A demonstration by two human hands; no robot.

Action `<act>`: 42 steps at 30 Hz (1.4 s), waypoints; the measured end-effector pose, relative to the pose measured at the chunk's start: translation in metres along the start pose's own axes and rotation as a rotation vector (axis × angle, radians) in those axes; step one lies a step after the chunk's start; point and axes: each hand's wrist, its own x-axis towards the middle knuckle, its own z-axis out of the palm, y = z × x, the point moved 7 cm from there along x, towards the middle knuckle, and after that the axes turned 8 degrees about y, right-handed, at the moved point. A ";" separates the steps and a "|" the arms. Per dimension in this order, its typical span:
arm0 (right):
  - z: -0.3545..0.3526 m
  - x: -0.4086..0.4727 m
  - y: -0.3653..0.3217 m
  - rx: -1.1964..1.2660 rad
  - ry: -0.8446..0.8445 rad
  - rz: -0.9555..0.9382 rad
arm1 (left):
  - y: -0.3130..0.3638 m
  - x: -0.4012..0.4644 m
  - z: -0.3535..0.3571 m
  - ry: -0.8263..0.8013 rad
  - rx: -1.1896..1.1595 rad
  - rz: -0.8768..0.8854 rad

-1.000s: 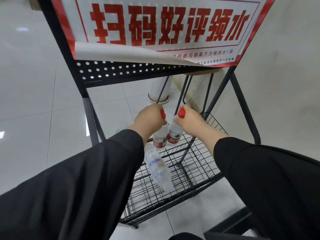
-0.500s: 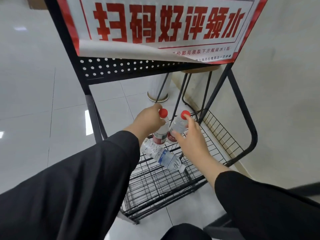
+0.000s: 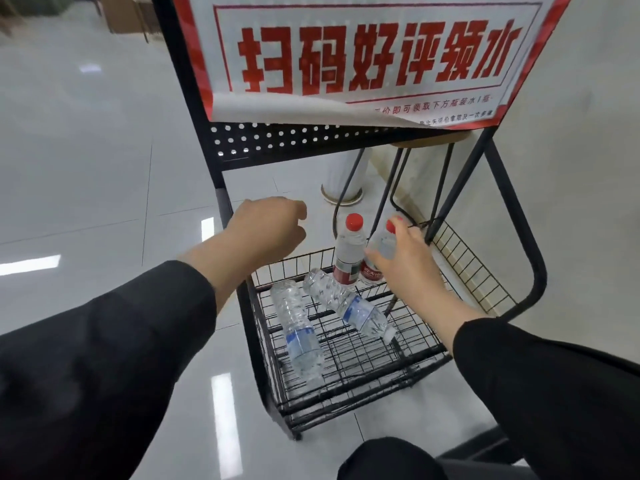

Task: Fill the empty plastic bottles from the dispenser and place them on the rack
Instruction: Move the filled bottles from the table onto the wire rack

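A person's right hand [image 3: 401,261] wraps its fingers around a red-capped water bottle [image 3: 379,251] standing upright in a black wire rack [image 3: 460,251]. Just left of that grip stands a second red-capped bottle [image 3: 349,252]. The left hand [image 3: 268,226] hovers empty, fingers loosely curled. Below the grip, two blue-labelled bottles [image 3: 299,332] lie flat.

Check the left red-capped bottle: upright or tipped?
Upright. The left red-capped bottle stands cap-up on the rack, free of the left hand.
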 end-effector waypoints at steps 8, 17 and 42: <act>0.063 -0.081 -0.035 0.015 -0.457 -0.065 | -0.006 -0.040 0.013 0.213 0.103 0.146; 0.159 -0.154 -0.029 -0.167 -0.718 0.068 | -0.016 -0.060 0.021 0.411 0.071 0.246; 0.099 -0.029 -0.139 0.025 -0.365 -0.220 | -0.060 -0.084 0.043 0.401 -1.088 -0.610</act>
